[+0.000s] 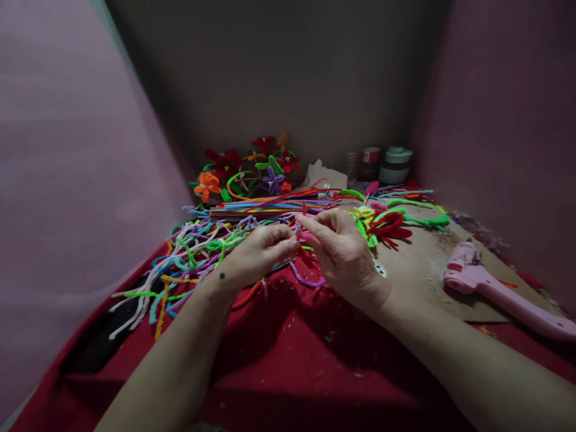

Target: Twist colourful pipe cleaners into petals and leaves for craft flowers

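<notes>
My left hand and my right hand are close together above the front of the pile, both with fingers pinched. Between them is a red pipe cleaner; a short end stands up by my right fingertips. More red shows below, near my left thumb, but its full shape is partly hidden by the fingers. Loose pipe cleaners in many colours lie tangled behind and left of my left hand. Just right of my right hand lies a red looped pipe-cleaner piece beside green and yellow ones.
Pipe-cleaner flowers stand at the back, behind a bundle of straight pipe cleaners. A pink tool with a long handle lies on a board at right. A lidded jar stands at the back. Red cloth covers the table.
</notes>
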A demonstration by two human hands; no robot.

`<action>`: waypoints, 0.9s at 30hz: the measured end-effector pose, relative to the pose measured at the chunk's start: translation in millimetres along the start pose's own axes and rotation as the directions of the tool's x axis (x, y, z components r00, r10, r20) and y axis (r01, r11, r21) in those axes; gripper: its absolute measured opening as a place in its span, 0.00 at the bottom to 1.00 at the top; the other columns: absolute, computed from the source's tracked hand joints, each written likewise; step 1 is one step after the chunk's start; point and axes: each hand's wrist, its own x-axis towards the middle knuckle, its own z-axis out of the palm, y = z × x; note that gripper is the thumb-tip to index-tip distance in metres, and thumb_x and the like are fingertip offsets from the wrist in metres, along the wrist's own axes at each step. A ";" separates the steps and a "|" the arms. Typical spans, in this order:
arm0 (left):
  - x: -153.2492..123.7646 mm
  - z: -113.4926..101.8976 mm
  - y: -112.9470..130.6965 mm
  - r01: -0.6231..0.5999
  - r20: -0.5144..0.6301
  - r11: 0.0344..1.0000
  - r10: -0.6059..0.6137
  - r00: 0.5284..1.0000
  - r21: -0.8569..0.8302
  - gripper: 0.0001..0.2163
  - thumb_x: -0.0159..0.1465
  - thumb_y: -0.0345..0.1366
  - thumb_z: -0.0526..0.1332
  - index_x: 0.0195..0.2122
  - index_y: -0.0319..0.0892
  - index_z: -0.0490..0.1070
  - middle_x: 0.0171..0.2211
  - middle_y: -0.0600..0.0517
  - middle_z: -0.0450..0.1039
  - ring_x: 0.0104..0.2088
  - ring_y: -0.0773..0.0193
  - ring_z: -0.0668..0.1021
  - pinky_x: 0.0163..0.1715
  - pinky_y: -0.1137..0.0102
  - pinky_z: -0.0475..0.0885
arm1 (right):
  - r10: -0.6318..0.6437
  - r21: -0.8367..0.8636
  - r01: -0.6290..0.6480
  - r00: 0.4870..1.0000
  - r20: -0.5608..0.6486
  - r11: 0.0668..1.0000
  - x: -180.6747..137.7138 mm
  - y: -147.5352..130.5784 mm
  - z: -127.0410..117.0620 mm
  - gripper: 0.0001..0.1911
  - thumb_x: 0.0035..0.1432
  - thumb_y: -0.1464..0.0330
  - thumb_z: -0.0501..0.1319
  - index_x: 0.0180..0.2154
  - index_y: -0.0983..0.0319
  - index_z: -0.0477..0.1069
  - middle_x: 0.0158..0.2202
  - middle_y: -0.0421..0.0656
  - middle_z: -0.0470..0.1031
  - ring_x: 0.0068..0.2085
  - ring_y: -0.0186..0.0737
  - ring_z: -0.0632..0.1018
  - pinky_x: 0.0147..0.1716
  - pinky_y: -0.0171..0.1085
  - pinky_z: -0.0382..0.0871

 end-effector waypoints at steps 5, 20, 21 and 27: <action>-0.5 2.2 -0.9 0.008 0.026 1.000 -0.009 1.000 0.023 0.11 0.59 0.41 0.55 0.25 0.38 0.62 0.21 0.58 0.57 0.22 0.73 0.60 0.22 0.76 0.56 | 0.015 -0.121 0.000 0.993 0.120 0.993 -0.5 1.8 -0.1 0.09 0.56 0.71 0.56 0.27 0.62 0.73 0.31 0.46 0.71 0.37 0.41 0.66 0.38 0.41 0.61; 0.9 8.7 7.5 0.060 -0.114 0.996 -0.052 0.992 0.069 0.10 0.56 0.39 0.56 0.22 0.38 0.64 0.19 0.57 0.59 0.21 0.72 0.61 0.21 0.76 0.56 | 0.534 0.388 -0.789 0.610 0.585 0.477 5.1 0.4 -1.3 0.08 0.43 0.68 0.63 0.18 0.65 0.72 0.15 0.38 0.66 0.18 0.28 0.62 0.19 0.32 0.54; 0.7 8.3 7.2 0.061 -0.117 0.997 -0.056 0.992 0.039 0.11 0.56 0.39 0.57 0.22 0.38 0.65 0.19 0.57 0.60 0.21 0.72 0.62 0.21 0.76 0.57 | 0.540 0.391 -0.791 0.609 0.582 0.471 5.7 0.1 -1.8 0.08 0.43 0.68 0.62 0.18 0.65 0.71 0.15 0.37 0.66 0.18 0.28 0.62 0.19 0.32 0.54; -1.9 -3.5 6.3 0.033 -0.150 0.999 -0.033 0.988 -0.001 0.09 0.55 0.38 0.60 0.30 0.38 0.73 0.26 0.54 0.69 0.27 0.70 0.68 0.27 0.76 0.62 | 0.547 0.440 -0.740 0.672 0.499 0.509 7.4 -1.4 -5.0 0.06 0.44 0.69 0.61 0.20 0.65 0.71 0.17 0.37 0.67 0.20 0.28 0.63 0.21 0.32 0.55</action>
